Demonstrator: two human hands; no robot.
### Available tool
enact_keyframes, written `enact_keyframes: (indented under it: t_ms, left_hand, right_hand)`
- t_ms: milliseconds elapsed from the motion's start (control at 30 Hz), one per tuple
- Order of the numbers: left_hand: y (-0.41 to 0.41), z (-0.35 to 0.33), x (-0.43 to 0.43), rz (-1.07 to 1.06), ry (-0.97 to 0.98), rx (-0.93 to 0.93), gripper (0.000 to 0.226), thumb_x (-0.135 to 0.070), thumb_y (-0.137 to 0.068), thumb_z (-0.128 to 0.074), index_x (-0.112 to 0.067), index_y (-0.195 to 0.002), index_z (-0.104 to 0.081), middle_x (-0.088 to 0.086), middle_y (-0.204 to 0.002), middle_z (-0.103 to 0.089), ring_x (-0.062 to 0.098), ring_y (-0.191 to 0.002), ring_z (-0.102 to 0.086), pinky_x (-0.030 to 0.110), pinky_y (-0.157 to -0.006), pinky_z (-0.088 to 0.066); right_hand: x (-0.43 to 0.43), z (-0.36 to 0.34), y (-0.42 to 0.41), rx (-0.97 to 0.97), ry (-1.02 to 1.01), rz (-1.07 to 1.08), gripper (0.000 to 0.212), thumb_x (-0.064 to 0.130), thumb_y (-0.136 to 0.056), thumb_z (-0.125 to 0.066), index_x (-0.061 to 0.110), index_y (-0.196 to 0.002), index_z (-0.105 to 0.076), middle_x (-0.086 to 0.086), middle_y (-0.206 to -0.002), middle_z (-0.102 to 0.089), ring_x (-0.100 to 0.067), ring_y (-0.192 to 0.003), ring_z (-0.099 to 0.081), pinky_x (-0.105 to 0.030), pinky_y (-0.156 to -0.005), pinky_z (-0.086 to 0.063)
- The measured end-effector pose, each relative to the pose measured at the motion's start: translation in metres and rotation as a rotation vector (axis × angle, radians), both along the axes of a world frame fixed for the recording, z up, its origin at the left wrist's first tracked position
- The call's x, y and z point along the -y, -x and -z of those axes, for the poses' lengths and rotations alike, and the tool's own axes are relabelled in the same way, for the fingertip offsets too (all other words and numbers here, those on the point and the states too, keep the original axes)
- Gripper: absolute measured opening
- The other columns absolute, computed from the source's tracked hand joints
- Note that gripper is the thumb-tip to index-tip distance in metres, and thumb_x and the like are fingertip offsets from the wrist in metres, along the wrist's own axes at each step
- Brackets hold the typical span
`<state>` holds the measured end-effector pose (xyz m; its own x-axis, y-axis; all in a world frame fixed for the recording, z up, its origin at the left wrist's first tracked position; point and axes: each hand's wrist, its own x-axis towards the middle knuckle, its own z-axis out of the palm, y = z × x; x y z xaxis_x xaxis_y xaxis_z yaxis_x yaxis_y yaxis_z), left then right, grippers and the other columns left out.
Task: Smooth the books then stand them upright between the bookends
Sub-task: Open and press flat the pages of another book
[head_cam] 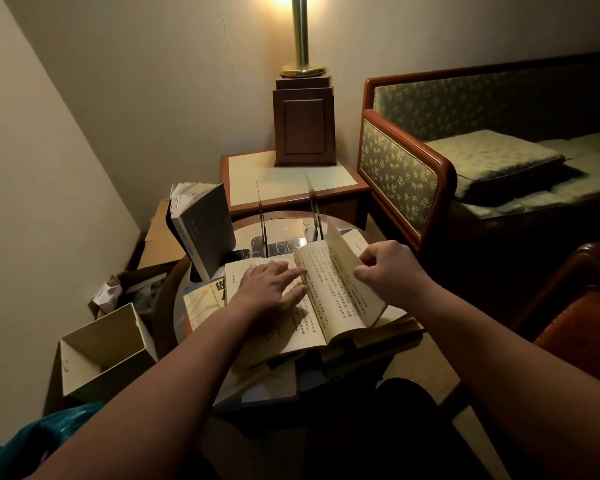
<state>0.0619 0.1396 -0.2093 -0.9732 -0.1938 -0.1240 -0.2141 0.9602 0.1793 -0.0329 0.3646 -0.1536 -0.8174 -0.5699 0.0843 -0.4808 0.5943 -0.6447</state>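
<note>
While the open book (333,292) lies face-up on a pile of other books (274,382), just on the near side of the bookends (313,204), both hands are on it. The left hand (271,289) lies flat on the left page, fingers (297,274) straight and slightly spread. The right hand (388,268) has its fingers curled, pinching the edge of a few lifted leaves.

It looks like a light paperback with thin, limp, yellowed paper that would crease or tear if tugged by one leaf. It should be closed first, then gripped across the spine and both covers. The pile beneath is uneven and overhangs the near rim of the table (284,221), so pressing hard could shift it.

Between the bookends the slot is bare and looks wide enough for several volumes. The thin plates may slide on the glossy top. Left of the bookends a dark book (205,230) stands leaning, crowding that side. Right of them a sofa arm (406,181) is close, so approach from the near side seems freest.
</note>
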Motion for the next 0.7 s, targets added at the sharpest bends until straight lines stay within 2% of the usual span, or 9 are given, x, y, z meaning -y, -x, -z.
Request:
enact_keyframes:
  t_ms: [33, 100, 167, 233, 333, 400, 467, 567, 700]
  left_hand:
    - [0.001, -0.003, -0.001, -0.004, -0.009, 0.009, 0.055, -0.064, -0.099, -0.026, -0.047, -0.151, -0.025, -0.003, -0.162, -0.025, 0.024, -0.149, -0.019, 0.049, -0.119, -0.009]
    - [0.002, -0.012, -0.004, -0.012, -0.014, 0.026, 0.056, -0.067, -0.097, -0.025, -0.047, -0.15, -0.029, -0.004, -0.16, -0.029, 0.024, -0.147, -0.023, 0.049, -0.117, -0.015]
    - [0.003, -0.018, -0.007, -0.027, -0.02, 0.047, 0.059, -0.073, -0.093, -0.026, -0.048, -0.147, -0.033, -0.005, -0.157, -0.033, 0.025, -0.144, -0.028, 0.05, -0.113, -0.021]
    - [0.005, -0.022, -0.011, -0.044, -0.015, 0.072, 0.068, -0.083, -0.086, -0.026, -0.051, -0.146, -0.03, -0.002, -0.157, -0.033, 0.028, -0.144, -0.028, 0.057, -0.113, -0.02]
    - [0.008, -0.024, -0.02, -0.041, 0.03, 0.13, 0.086, -0.094, -0.073, -0.023, -0.057, -0.15, -0.011, 0.006, -0.159, -0.027, 0.035, -0.146, -0.023, 0.069, -0.114, -0.001]
    - [0.011, -0.023, -0.026, -0.031, 0.077, 0.164, 0.094, -0.097, -0.068, -0.024, -0.057, -0.15, -0.003, 0.009, -0.161, -0.022, 0.038, -0.147, -0.019, 0.072, -0.111, 0.008]
    - [0.014, -0.021, -0.031, -0.029, 0.101, 0.176, 0.098, -0.098, -0.066, -0.027, -0.056, -0.151, -0.002, 0.009, -0.163, -0.018, 0.04, -0.149, -0.015, 0.073, -0.109, 0.013]
    - [0.017, -0.018, -0.031, -0.034, 0.102, 0.176, 0.101, -0.099, -0.063, -0.029, -0.057, -0.15, -0.002, 0.005, -0.166, -0.004, 0.042, -0.15, -0.005, 0.074, -0.106, 0.018]
    - [0.021, -0.017, -0.033, 0.0, 0.129, 0.161, 0.1, -0.099, -0.065, -0.031, -0.055, -0.152, -0.005, -0.003, -0.165, 0.014, 0.037, -0.151, 0.006, 0.073, -0.105, 0.022]
  right_hand:
    - [-0.003, 0.002, 0.004, 0.023, 0.012, 0.021, 0.009, 0.022, -0.089, -0.066, 0.015, -0.095, -0.066, -0.002, -0.107, -0.065, -0.018, -0.083, -0.064, -0.018, -0.053, -0.051]
    - [-0.008, 0.008, 0.01, 0.061, 0.037, 0.057, 0.026, 0.021, -0.088, -0.067, 0.015, -0.113, -0.064, -0.003, -0.114, -0.063, -0.017, -0.086, -0.063, -0.019, -0.053, -0.053]
    - [-0.013, 0.013, 0.012, 0.092, 0.07, 0.065, 0.05, 0.019, -0.088, -0.067, 0.019, -0.136, -0.053, -0.004, -0.126, -0.06, -0.015, -0.087, -0.06, -0.019, -0.052, -0.052]
    - [-0.016, 0.019, 0.01, 0.11, 0.087, 0.045, 0.065, 0.017, -0.09, -0.066, 0.025, -0.148, -0.039, -0.003, -0.131, -0.057, -0.014, -0.088, -0.06, -0.018, -0.051, -0.051]
    - [-0.015, 0.026, 0.006, 0.049, 0.035, 0.029, 0.065, 0.014, -0.093, -0.06, 0.025, -0.152, -0.035, -0.008, -0.121, -0.058, -0.008, -0.079, -0.059, -0.015, -0.045, -0.046]
    - [-0.014, 0.029, 0.001, -0.029, -0.005, 0.026, 0.06, 0.011, -0.095, -0.055, 0.022, -0.151, -0.037, -0.01, -0.126, -0.056, -0.007, -0.079, -0.055, -0.015, -0.046, -0.044]
    - [-0.015, 0.03, -0.003, -0.098, -0.059, 0.026, 0.056, 0.012, -0.097, -0.052, 0.021, -0.15, -0.037, -0.01, -0.132, -0.053, -0.01, -0.091, -0.051, -0.015, -0.053, -0.043]
    - [-0.017, 0.035, -0.004, -0.171, -0.138, 0.029, 0.053, 0.022, -0.099, -0.049, 0.024, -0.151, -0.036, -0.008, -0.128, -0.051, -0.02, -0.11, -0.053, -0.018, -0.071, -0.047]
    - [-0.02, 0.044, -0.004, -0.289, -0.279, 0.029, 0.05, 0.035, -0.098, -0.049, 0.029, -0.147, -0.04, -0.006, -0.131, -0.046, -0.02, -0.117, -0.046, -0.03, -0.087, -0.047]
